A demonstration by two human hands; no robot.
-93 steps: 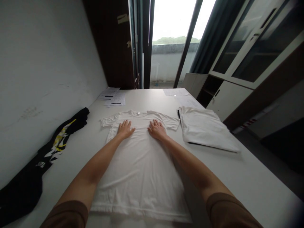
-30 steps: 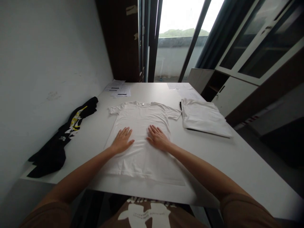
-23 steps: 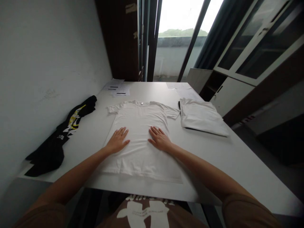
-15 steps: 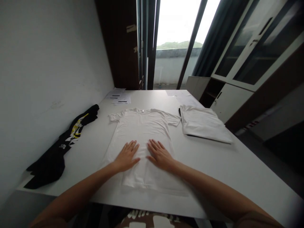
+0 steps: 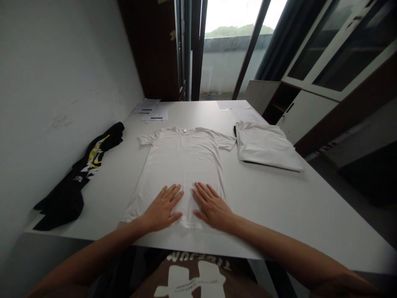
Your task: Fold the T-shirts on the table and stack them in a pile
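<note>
A white T-shirt (image 5: 186, 161) lies spread flat on the white table, its collar toward the far side and its hem toward me. My left hand (image 5: 164, 207) rests palm down on the lower part of the shirt, left of its middle, with fingers stretched out. Beside it, my right hand (image 5: 212, 205) presses flat on the lower right part, thumb pointing toward the left hand. A narrow strip of shirt shows between the two hands. Parts of the hem are covered by my hands and forearms.
On the left, a black garment (image 5: 77, 178) with yellow and white print lies along the wall. A folded white cloth stack (image 5: 266, 145) sits right of the shirt, something dark under it. Papers (image 5: 151, 111) lie at the table's (image 5: 279, 215) far left corner.
Both hands have slid down the shirt toward its hem, staying flat and open. The camera has tilted downward, so the table appears higher and more of my printed top shows.
</note>
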